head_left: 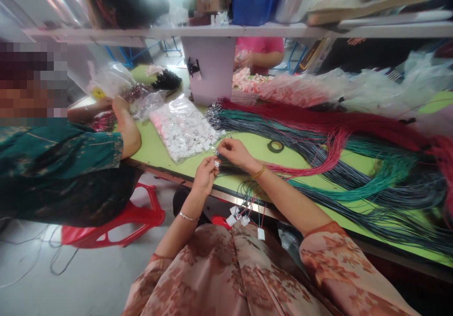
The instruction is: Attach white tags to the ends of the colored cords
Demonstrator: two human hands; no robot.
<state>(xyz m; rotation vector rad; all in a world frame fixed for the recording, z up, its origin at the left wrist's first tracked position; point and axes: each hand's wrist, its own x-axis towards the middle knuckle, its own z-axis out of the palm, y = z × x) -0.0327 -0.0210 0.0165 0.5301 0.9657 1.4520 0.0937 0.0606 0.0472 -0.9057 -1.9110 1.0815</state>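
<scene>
My left hand (pixel 206 175) pinches a small white connector housing (pixel 217 164) between thumb and fingertips, just off the table's front edge. Close above it, my right hand (pixel 236 153) is closed in a pinch; whatever its fingertips hold is too small to make out. Shiny wire ends show at its fingers, beside a bundle of dark wires. Beyond both hands lies a clear plastic bag (pixel 187 129) full of white connector housings. Several white connectors with wires attached (pixel 244 218) hang over the table edge by my lap.
Long bundles of red wires (pixel 304 118), green wires (pixel 357 191) and dark wires cover the right side. A roll of black tape (pixel 275 146) lies among them. A co-worker sits at left on a red stool (pixel 141 212). Overhead, a shelf (pixel 170 32) carries a blue bin (pixel 258 1).
</scene>
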